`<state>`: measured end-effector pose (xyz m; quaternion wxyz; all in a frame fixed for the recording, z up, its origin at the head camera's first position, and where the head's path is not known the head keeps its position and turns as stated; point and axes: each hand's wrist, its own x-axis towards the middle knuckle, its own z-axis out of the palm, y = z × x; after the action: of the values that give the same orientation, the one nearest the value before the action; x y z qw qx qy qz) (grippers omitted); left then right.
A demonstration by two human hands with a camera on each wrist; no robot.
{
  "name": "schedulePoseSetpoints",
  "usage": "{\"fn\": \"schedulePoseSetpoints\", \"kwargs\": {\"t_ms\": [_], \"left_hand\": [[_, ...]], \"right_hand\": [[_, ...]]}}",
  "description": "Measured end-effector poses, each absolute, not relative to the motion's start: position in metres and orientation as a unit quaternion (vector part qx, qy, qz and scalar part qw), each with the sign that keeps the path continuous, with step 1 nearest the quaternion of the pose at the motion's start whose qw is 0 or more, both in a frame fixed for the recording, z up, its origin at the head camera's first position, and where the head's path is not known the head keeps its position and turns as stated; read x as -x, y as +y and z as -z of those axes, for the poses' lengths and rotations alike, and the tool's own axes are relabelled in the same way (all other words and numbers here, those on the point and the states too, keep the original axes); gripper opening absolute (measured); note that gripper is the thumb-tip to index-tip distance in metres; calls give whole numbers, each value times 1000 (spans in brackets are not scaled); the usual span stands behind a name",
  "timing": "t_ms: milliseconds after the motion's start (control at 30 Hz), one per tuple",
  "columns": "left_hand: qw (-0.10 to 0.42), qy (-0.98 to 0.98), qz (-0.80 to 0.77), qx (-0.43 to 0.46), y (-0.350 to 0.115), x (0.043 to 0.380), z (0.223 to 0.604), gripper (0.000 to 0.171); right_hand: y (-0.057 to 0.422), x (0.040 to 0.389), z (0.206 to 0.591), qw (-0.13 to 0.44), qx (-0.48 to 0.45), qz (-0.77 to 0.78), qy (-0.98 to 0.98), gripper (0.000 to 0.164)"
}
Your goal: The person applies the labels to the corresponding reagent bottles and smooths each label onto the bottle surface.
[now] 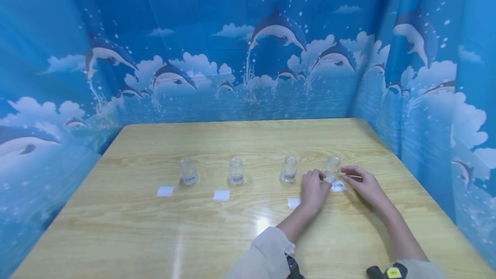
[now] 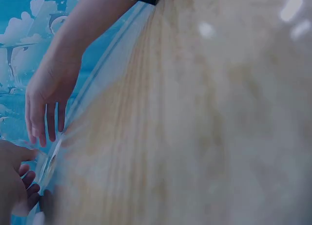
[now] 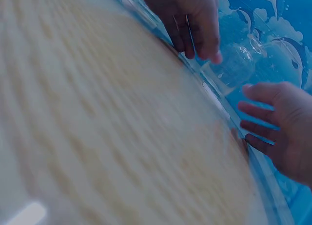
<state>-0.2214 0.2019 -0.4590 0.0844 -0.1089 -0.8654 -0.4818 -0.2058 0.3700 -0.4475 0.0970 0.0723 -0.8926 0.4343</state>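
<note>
A small clear glass jar (image 1: 332, 166) stands upright at the right of the row, between my two hands. My left hand (image 1: 314, 190) is at its left side, fingertips at or against the glass; contact is unclear. To the jar's right is my right hand (image 1: 364, 185), its fingers spread and slightly bent, apart from the glass in the right wrist view. Right in front of the jar's base lies a white paper label (image 1: 338, 186) with dark marks. The right wrist view shows the jar (image 3: 236, 66) between my left hand (image 3: 187, 15) and right hand (image 3: 287, 127).
Three more glass jars stand to the left: one (image 1: 289, 169) nearby, one (image 1: 237, 171) mid-table, one (image 1: 189, 172) farthest left. White paper pieces lie in front, including one (image 1: 293, 203) beside my left wrist. Blue dolphin-print curtains (image 1: 217, 20) surround the wooden table (image 1: 155, 236).
</note>
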Motion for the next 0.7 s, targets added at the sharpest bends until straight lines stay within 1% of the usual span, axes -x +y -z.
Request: {"fn": "schedulePoseSetpoints", "kwargs": {"t_ms": [100,167,267,467,600,700], "left_hand": [[106,-910,374,143,202,216,463,25],[118,-920,339,156,202,214,466,25],[135,-925,313,170,200,211,470,25],[159,-924,291,189,197,210,472,23],[161,-928,269,203,196,207,472,22],[149,-931,259,212,194,203,471,21]], "right_hand": [[374,204,453,92,-89,-382,-915,29],[375,204,456,94,-110,-364,-920,26],[375,205,459,100,-132,-346,-923,24],[372,203,461,100,-146,-352,-919,22],[369,198,459,93,-149,-359,-917,21],[368,194,457,85,-148,-364,-915,20]]}}
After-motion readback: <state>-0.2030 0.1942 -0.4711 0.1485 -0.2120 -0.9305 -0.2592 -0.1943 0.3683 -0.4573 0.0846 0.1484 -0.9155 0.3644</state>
